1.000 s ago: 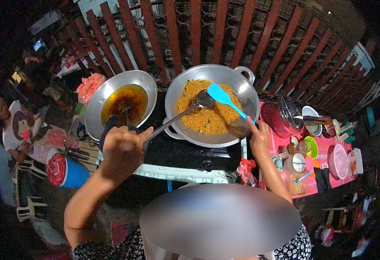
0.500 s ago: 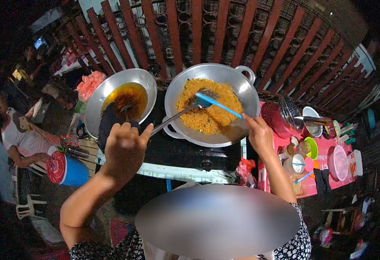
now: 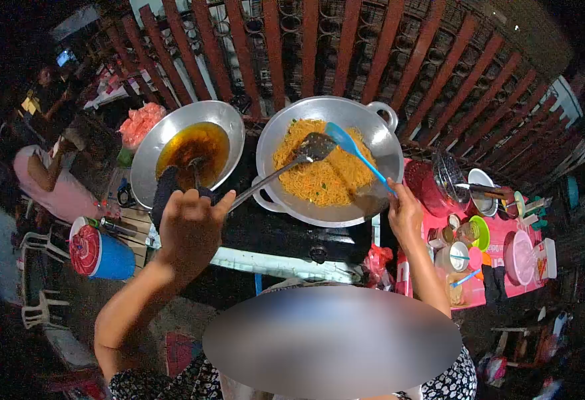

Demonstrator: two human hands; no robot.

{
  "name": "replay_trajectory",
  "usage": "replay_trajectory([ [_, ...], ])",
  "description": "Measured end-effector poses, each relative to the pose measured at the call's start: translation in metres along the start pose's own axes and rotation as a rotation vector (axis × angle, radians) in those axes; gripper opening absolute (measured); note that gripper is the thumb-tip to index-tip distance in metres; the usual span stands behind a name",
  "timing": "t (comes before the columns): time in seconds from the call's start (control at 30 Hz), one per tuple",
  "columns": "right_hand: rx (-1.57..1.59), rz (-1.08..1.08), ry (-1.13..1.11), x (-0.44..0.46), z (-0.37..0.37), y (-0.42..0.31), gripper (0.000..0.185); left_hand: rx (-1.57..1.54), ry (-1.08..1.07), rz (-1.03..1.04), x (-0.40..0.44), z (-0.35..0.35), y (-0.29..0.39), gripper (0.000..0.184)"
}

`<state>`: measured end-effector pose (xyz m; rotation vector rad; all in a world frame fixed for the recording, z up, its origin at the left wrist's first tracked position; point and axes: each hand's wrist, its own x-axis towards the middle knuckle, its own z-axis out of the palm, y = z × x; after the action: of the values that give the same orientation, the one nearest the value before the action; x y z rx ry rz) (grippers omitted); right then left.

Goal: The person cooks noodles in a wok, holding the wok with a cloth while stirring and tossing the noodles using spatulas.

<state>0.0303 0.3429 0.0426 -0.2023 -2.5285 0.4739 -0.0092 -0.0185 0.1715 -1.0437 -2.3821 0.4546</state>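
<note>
Both my hands are apart, each closed round its own handle: my left hand (image 3: 191, 223) on the metal turner (image 3: 315, 147), one digit laid along the shaft, my right hand (image 3: 407, 212) on the end of the blue spatula (image 3: 341, 137). Their heads meet, or nearly so, over the noodles (image 3: 324, 183) in the right wok (image 3: 380, 138). I judge the turner stiff and the heavier tool, best held well back, as I have it; the spatula looks light and bendier at the head, so a loose hold near the end should do. These noodles look soft, oily and slippery, liable to break if chopped at, so I'd take them from underneath. The wok itself would be hot; its two loop handles are the places to grip.

Just beyond my left hand is a dark cloth (image 3: 164, 190), next to the left wok (image 3: 147, 159), which holds amber liquid (image 3: 207, 138) and a dipped ladle (image 3: 196, 172). I cannot tell whether my fingers touch that ladle. Farther right, the pink table (image 3: 467, 299) bears a white cup (image 3: 458, 261) with a utensil in it, a green bowl (image 3: 484, 233) and a pink basin (image 3: 520, 259); their contents are too small to tell.
</note>
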Motion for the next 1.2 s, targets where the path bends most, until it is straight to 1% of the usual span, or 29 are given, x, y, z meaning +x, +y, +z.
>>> replay_trajectory([
  [0.1, 0.054, 0.055, 0.002, -0.003, -0.001, 0.006, 0.035, -0.031, 0.053, 0.037, 0.000, 0.002, -0.006, 0.030],
  [0.17, 0.166, 0.267, 0.095, 0.000, -0.003, 0.012, 0.032, -0.174, -0.129, -0.074, -0.001, -0.001, -0.009, 0.036],
  [0.2, 0.086, 0.310, 0.064, 0.003, -0.014, 0.004, 0.028, -0.177, -0.132, -0.069, -0.003, 0.002, -0.010, 0.036],
  [0.27, 0.045, 0.337, -0.005, 0.002, -0.021, 0.005, 0.028, -0.566, -0.272, -0.250, -0.007, 0.015, -0.008, 0.037],
  [0.3, 0.008, 0.349, -0.067, 0.003, -0.023, 0.006, 0.028, -0.570, -0.271, -0.248, -0.008, 0.024, -0.004, 0.037],
  [0.33, 0.027, 0.263, 0.008, -0.001, -0.015, 0.014, 0.026, -0.932, -0.263, -0.334, -0.010, 0.035, 0.002, 0.035],
  [0.37, 0.026, 0.259, 0.000, -0.003, -0.012, 0.018, 0.026, -1.295, -0.250, -0.423, -0.013, 0.047, 0.010, 0.034],
  [0.4, 0.200, 0.279, 0.021, -0.004, -0.008, 0.019, 0.025, -1.436, -0.210, -0.423, -0.014, 0.063, 0.025, 0.032],
  [0.43, 0.374, 0.298, 0.039, -0.006, -0.004, 0.020, 0.024, -1.450, -0.340, -0.459, -0.004, 0.049, 0.034, 0.032],
  [0.47, 0.544, 0.273, 0.057, -0.008, 0.002, 0.021, 0.024, -1.613, -0.328, -0.503, -0.003, 0.064, 0.054, 0.033],
  [0.5, 0.548, 0.265, 0.038, -0.010, 0.001, 0.015, 0.024, -1.857, -0.395, -0.554, 0.002, 0.064, 0.069, 0.033],
  [0.53, 0.734, 0.440, -0.057, -0.011, -0.003, 0.004, 0.024, -2.030, -0.368, -0.551, 0.002, 0.078, 0.089, 0.032],
  [0.57, 0.916, 0.621, -0.162, -0.011, -0.008, -0.008, 0.024, -2.196, -0.381, -0.616, 0.005, 0.087, 0.111, 0.031],
  [0.6, 0.970, 0.663, -0.193, -0.010, -0.013, -0.027, 0.027, -2.197, -0.388, -0.609, 0.005, 0.102, 0.131, 0.029],
  [0.63, 0.972, 0.648, -0.222, -0.011, -0.011, -0.038, 0.027, -2.265, -0.330, -0.588, 0.006, 0.111, 0.148, 0.029],
  [0.67, 1.010, 0.640, -0.219, -0.013, -0.007, -0.047, 0.027, -2.221, -0.341, -0.607, 0.004, 0.129, 0.166, 0.030],
  [0.7, 1.048, 0.633, -0.215, -0.014, -0.004, -0.054, 0.027, -2.243, -0.340, -0.681, 0.006, 0.130, 0.177, 0.032],
  [0.73, 1.082, 0.599, -0.234, -0.015, 0.003, -0.059, 0.028, -2.192, -0.350, -0.687, 0.007, 0.131, 0.182, 0.034],
  [0.77, 1.096, 0.660, -0.262, -0.015, 0.005, -0.067, 0.027, -2.143, -0.367, -0.685, 0.007, 0.133, 0.186, 0.035],
  [0.8, 1.196, 0.697, -0.326, -0.015, 0.003, -0.073, 0.026, -2.092, -0.326, -0.600, 0.007, 0.136, 0.190, 0.040],
  [0.83, 1.293, 0.736, -0.387, -0.015, 0.000, -0.077, 0.025, -2.098, -0.321, -0.602, 0.005, 0.140, 0.190, 0.040],
  [0.9, 1.291, 0.748, -0.399, -0.019, -0.002, -0.093, 0.025, -1.965, -0.643, -0.628, 0.000, 0.140, 0.184, 0.048],
  [0.93, 1.320, 0.794, -0.470, -0.021, -0.005, -0.100, 0.023, -1.951, -0.579, -0.683, -0.004, 0.131, 0.176, 0.051],
  [0.97, 1.331, 0.777, -0.558, -0.022, -0.009, -0.107, 0.022, -1.952, -0.579, -0.690, -0.010, 0.130, 0.171, 0.051],
  [1.03, 1.403, 0.727, -0.826, -0.028, -0.008, -0.116, 0.023, -1.955, -0.544, -0.962, -0.023, 0.126, 0.160, 0.052],
  [1.07, 1.367, 0.767, -0.983, -0.027, -0.012, -0.126, 0.024, -2.260, -0.585, -1.200, -0.031, 0.120, 0.153, 0.053],
  [1.1, 1.358, 0.782, -1.122, -0.027, -0.010, -0.133, 0.025, -2.661, -0.550, -1.301, -0.061, 0.184, 0.186, 0.050],
  [1.17, 1.406, 0.795, -1.343, -0.037, 0.010, -0.139, 0.025, -3.136, -0.664, -1.253, -0.104, 0.199, 0.178, 0.045],
  [1.2, 1.377, 0.760, -1.387, -0.041, 0.021, -0.144, 0.026, -3.131, -0.663, -1.258, -0.105, 0.171, 0.163, 0.045],
])
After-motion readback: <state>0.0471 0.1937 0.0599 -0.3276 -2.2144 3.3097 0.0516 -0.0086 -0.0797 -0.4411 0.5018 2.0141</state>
